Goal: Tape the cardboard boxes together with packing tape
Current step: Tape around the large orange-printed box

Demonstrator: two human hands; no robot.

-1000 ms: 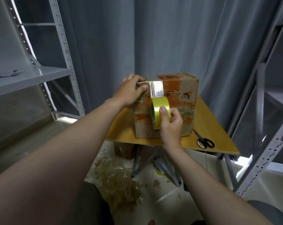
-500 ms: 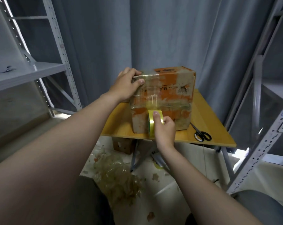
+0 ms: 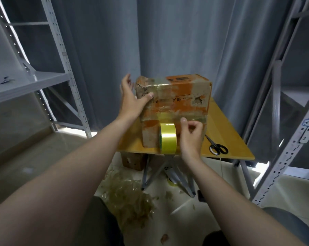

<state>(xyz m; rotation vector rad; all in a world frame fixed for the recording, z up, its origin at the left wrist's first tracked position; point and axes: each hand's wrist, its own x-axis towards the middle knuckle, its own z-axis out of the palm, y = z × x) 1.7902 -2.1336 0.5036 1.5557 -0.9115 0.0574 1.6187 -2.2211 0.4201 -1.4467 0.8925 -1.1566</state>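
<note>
One cardboard box (image 3: 182, 96) sits on the yellow table (image 3: 226, 139), long axis left to right, its torn orange print glazed with clear tape. The yellow tape roll (image 3: 167, 139) stands on edge against the box's near face, hole facing sideways. The left hand (image 3: 130, 103) lies spread on the box's left corner, the right hand (image 3: 191, 139) hovers just beside the roll with fingers curled and grip unclear, and scissors (image 3: 216, 147) lie to the right.
</note>
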